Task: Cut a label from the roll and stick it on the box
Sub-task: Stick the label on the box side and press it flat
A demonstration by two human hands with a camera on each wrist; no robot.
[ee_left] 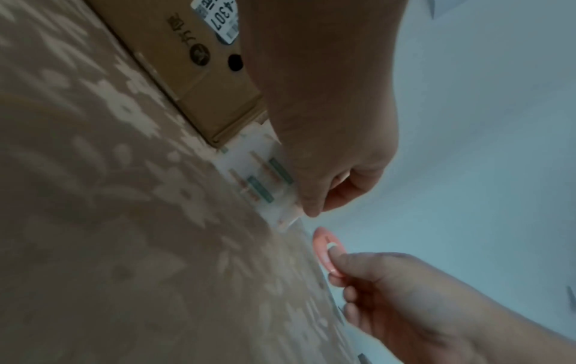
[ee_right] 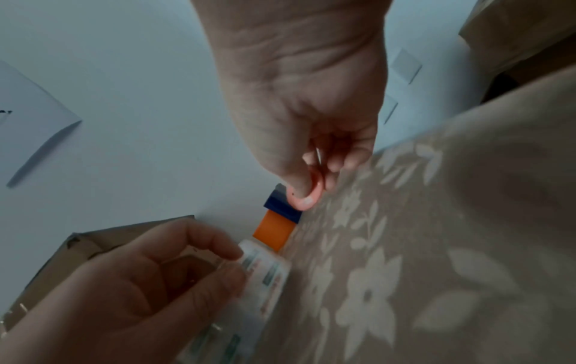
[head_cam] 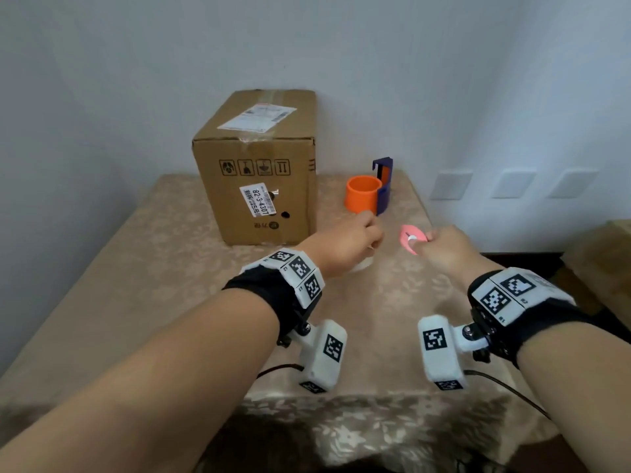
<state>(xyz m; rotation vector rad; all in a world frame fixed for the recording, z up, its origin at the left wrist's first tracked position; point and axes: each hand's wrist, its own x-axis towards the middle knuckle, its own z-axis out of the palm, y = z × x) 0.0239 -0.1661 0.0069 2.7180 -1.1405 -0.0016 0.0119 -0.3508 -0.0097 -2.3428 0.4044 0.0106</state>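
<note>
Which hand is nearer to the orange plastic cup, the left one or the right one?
The left. The left hand is just in front of the orange plastic cup, pinching the white label strip. The right hand is farther off to the right, holding the small pink cutter.

table [head_cam: 136, 285]: tall cardboard box [head_cam: 259, 186] stood at the rear, left of centre | orange cylindrical cup [head_cam: 362, 199] set right of the box, dark blue plastic holder [head_cam: 385, 186] touching its right side | white printed label roll [ee_left: 262, 179] laid before the box's right corner | pink oval cutter [head_cam: 412, 238] held right of the roll, before the cup
</note>
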